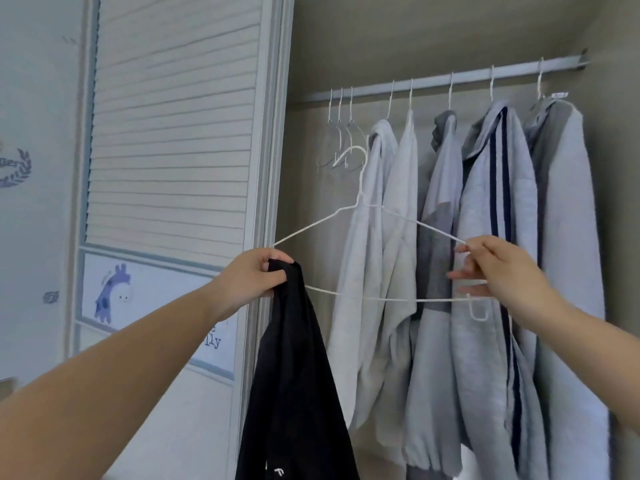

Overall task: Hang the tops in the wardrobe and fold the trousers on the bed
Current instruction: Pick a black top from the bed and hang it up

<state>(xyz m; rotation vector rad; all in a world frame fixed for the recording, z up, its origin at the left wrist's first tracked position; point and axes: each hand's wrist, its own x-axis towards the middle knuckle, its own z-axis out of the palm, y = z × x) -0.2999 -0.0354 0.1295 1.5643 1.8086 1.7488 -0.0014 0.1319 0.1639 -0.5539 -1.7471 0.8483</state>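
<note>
Top (294, 375), black, hangs from your left hand (249, 278), which grips a bunch of its fabric at the upper edge together with the left end of a white wire hanger (367, 251); the rest of the garment drops straight down past the lower edge of the view, in front of the wardrobe's door frame. Your right hand (498, 268) pinches the hanger's right shoulder between thumb and forefinger, the other fingers spread loosely below it around the bottom wire. You hold the hanger roughly level between both hands, its hook pointing up and left, below the rail (446, 77) and in front of the hung clothes. The top is not threaded onto the hanger; it touches only the left end. On the rail, five light grey tops (485, 271) hang side by side to the right, one with dark stripes down its front, and three bare hangers (341, 133) sit at the left end. The slatted door (173, 133) stands to the left.
</note>
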